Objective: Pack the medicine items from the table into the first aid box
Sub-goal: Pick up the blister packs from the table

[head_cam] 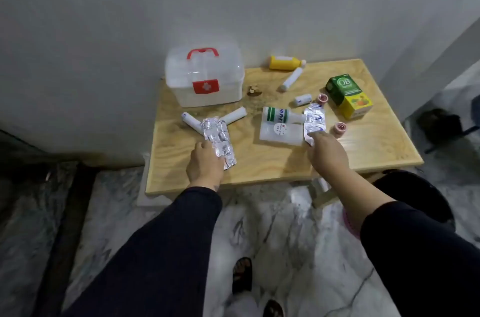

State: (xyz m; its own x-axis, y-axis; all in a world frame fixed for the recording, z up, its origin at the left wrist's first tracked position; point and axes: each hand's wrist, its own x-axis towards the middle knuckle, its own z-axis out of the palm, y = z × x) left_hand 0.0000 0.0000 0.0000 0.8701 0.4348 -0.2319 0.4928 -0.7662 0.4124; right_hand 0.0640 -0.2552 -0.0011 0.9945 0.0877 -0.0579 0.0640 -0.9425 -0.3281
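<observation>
The first aid box, translucent white with a red handle and a red cross label, stands shut at the table's back left. My left hand grips the near end of a silver blister strip that lies over two white bandage rolls. My right hand pinches the near end of another silver blister strip. Beside it lie a white bottle with green stripes and a clear packet.
On the wooden table also lie a yellow bottle, a white tube, a small vial, two pink tape rolls and a green-yellow carton. Walls close in behind and at right. A dark bin stands near right.
</observation>
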